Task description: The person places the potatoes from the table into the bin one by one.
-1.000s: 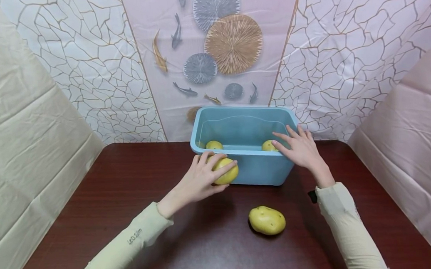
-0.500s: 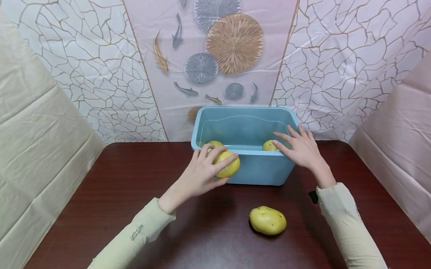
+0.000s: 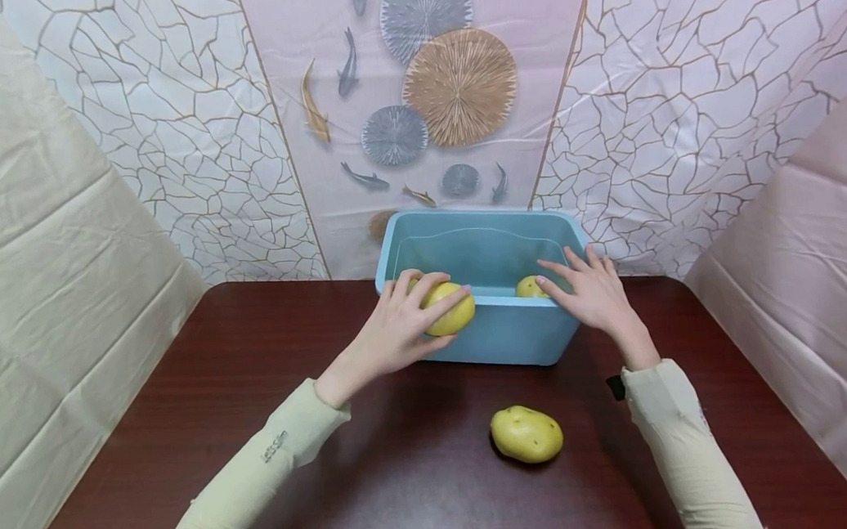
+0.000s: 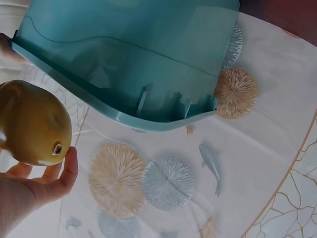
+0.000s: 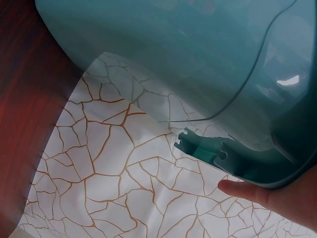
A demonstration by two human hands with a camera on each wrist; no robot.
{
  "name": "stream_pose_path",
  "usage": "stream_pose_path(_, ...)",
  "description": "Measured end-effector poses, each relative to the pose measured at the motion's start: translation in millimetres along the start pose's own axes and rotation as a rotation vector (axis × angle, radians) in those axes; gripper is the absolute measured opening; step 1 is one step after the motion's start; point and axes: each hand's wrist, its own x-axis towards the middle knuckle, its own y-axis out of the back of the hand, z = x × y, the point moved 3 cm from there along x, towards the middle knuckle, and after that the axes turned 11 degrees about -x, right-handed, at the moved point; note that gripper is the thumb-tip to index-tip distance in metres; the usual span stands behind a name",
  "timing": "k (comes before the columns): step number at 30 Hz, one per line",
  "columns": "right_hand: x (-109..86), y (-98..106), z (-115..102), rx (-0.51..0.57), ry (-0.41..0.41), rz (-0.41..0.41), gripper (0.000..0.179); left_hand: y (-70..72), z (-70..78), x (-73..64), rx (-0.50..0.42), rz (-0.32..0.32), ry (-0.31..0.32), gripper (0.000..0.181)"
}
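My left hand [image 3: 398,319] grips a yellow potato [image 3: 450,308] from its left side, just in front of the bin's front rim at the left. In the left wrist view that potato [image 4: 34,124] shows a dark pit near the fingertips. The light-blue plastic bin [image 3: 502,333] stands at the back of the table. Spread fingers of my right hand [image 3: 595,289] rest at the bin's right end. Inside, close to those fingers, lies another potato [image 3: 530,287]. The bin's inner left corner is mostly hidden by my left hand. Nearer to me, one more potato [image 3: 526,434] lies on the table.
The dark red-brown table [image 3: 254,375] carries the bin near its back edge. Right behind the bin hangs a patterned cloth [image 3: 329,181]. Beige cloth walls [image 3: 51,323] rise on both sides.
My left hand has lifted the potato up and slightly right, from below the bin's front rim to rim height. It now covers the potato in the bin's left corner. The right hand stays put.
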Motion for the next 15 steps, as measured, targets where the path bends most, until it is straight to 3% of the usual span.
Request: stream_pose_path(15,-0.2,0,0,-0.003,-0.003,0.001,0.062,1.2,-10.1,14.5,-0.006,0.0,0.027,0.056)
